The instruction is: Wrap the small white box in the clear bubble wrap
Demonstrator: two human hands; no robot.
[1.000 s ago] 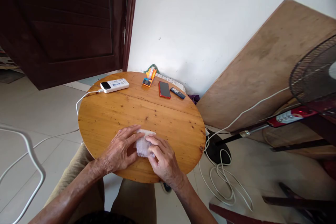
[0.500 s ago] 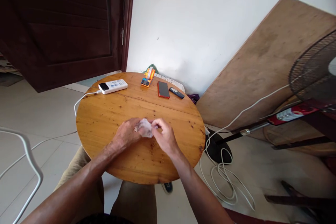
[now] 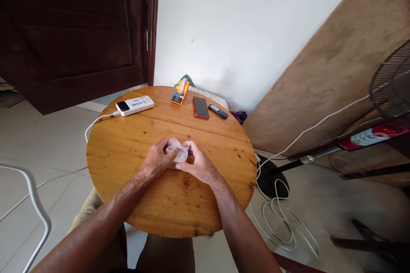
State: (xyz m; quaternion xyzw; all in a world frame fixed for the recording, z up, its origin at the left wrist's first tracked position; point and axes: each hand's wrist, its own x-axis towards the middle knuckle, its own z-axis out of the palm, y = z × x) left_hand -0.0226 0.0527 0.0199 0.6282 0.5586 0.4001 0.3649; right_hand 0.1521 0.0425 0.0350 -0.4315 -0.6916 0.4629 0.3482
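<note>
Between my hands, over the near middle of the round wooden table (image 3: pixel 128 145), is a small crumpled, whitish translucent wrapping (image 3: pixel 178 152). What it is exactly, and whether anything lies inside it, I cannot make out. My left hand (image 3: pixel 157 158) grips its left side, with the thumb laid across the front. On the other side my right hand (image 3: pixel 199 163) is closed on the right edge, fingers behind and thumb low in front. Some fingertips are hidden behind the wrapping.
Along the table's far side lie a white power bank (image 3: pixel 136 105) with a cable, an orange tape dispenser (image 3: pixel 181 91), a red-edged phone (image 3: pixel 201 107) and a dark remote-like device (image 3: pixel 218 111). A fan (image 3: pixel 390 81) and coiled white cable (image 3: pixel 282 222) are at the right.
My right hand has moved from pinching at the wrapping's right edge to cupping that side with its thumb lower. My left thumb now lies across the front. The view has shifted slightly.
</note>
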